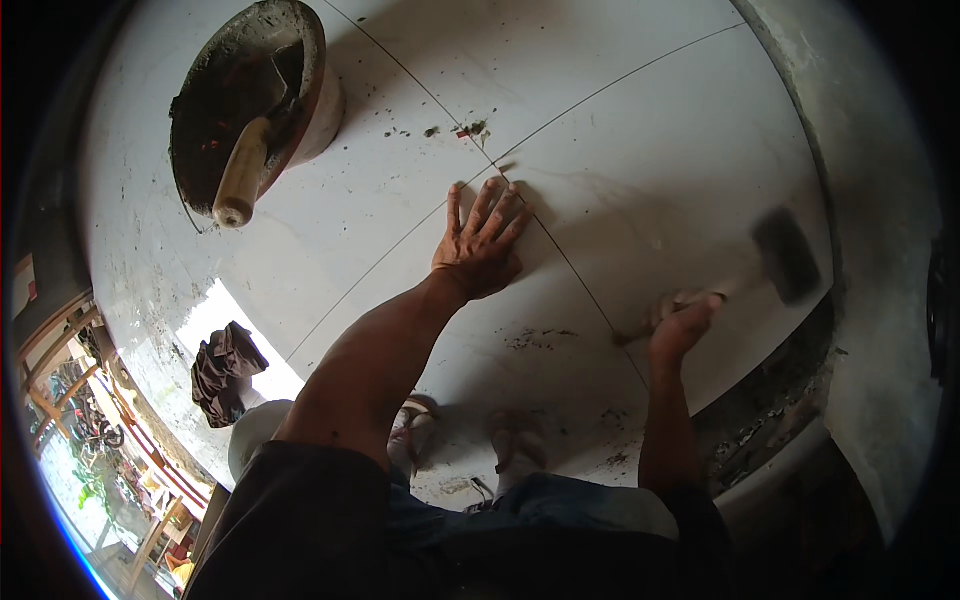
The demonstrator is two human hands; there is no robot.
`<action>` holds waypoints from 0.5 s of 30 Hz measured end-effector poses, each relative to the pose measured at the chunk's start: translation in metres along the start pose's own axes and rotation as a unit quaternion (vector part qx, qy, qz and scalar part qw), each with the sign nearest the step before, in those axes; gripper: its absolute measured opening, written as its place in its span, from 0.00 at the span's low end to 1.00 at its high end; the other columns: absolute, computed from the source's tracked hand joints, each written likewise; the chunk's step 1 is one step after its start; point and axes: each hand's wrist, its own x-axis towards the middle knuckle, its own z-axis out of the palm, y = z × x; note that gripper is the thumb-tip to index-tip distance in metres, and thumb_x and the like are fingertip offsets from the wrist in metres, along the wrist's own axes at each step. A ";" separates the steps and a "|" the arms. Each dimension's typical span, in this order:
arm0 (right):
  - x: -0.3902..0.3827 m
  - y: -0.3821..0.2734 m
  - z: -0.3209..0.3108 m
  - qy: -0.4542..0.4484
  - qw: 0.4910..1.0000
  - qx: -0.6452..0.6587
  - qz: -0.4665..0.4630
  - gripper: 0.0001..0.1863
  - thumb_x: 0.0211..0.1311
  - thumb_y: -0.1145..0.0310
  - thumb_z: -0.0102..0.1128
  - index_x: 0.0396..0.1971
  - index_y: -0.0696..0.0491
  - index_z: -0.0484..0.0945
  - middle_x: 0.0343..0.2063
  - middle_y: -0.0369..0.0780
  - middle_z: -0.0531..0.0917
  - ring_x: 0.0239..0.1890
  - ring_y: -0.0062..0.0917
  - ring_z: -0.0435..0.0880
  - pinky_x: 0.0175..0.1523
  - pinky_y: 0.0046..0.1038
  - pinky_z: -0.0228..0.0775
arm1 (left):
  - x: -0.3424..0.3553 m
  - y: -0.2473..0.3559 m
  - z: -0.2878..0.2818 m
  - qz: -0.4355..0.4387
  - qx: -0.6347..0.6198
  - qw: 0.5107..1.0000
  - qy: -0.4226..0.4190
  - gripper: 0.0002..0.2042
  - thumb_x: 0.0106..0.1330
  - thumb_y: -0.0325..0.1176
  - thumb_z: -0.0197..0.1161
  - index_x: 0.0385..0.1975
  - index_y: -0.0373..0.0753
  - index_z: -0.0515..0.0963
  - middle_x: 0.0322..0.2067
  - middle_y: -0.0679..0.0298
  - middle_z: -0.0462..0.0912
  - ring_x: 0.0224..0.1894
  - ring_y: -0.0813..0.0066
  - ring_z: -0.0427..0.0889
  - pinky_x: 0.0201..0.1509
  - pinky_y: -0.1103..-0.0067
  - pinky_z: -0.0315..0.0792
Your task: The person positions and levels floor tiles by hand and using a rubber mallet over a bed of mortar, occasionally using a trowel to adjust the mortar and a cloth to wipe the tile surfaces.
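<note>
My left hand lies flat on a large pale floor tile, its fingers spread toward the spot where several tile joints meet. A small reddish bit and dark mortar crumbs lie just beyond those fingertips. In my right hand is the handle of a mallet, fingers wrapped round it. The dark mallet head points right, smeared by motion, above the right-hand tile. I cannot tell whether it touches the tile.
A bucket stands at the far left, with a wooden-handled trowel resting in it. Crumpled dark cloth lies at left. Along the right runs a rough grey wall, with a dark untiled strip below. My sandalled feet stand close in.
</note>
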 end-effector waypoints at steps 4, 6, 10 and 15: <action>0.005 -0.048 -0.014 -0.136 0.988 -0.069 0.028 0.34 0.58 0.26 0.36 0.26 0.48 0.63 0.10 0.30 0.61 0.09 0.18 0.58 0.16 0.24 0.55 | 0.003 -0.008 -0.001 -0.019 0.008 1.000 0.012 0.39 0.51 0.43 0.61 0.67 0.54 0.55 0.69 0.62 0.48 0.73 0.60 0.40 0.71 0.46 0.30; 0.001 -0.050 -0.003 -0.083 0.996 0.032 0.018 0.37 0.57 0.26 0.37 0.25 0.50 0.64 0.10 0.31 0.60 0.09 0.18 0.58 0.15 0.23 0.53 | -0.006 -0.007 0.008 -0.005 0.022 0.999 0.029 0.39 0.51 0.44 0.61 0.67 0.55 0.55 0.69 0.61 0.48 0.73 0.60 0.39 0.71 0.46 0.30; 0.005 -0.015 -0.009 0.050 0.994 -0.004 0.101 0.34 0.58 0.26 0.35 0.24 0.47 0.63 0.09 0.30 0.60 0.09 0.17 0.57 0.15 0.22 0.52 | -0.001 0.003 -0.008 -0.028 0.033 0.997 -0.064 0.35 0.58 0.46 0.54 0.68 0.55 0.52 0.71 0.63 0.44 0.74 0.63 0.35 0.71 0.47 0.26; 0.001 -0.044 -0.008 -0.003 0.996 0.067 0.052 0.34 0.61 0.29 0.34 0.24 0.49 0.62 0.10 0.31 0.59 0.09 0.19 0.59 0.15 0.24 0.54 | -0.007 0.000 -0.001 -0.024 0.020 0.998 -0.051 0.37 0.56 0.46 0.56 0.68 0.55 0.52 0.70 0.63 0.44 0.74 0.62 0.36 0.71 0.47 0.26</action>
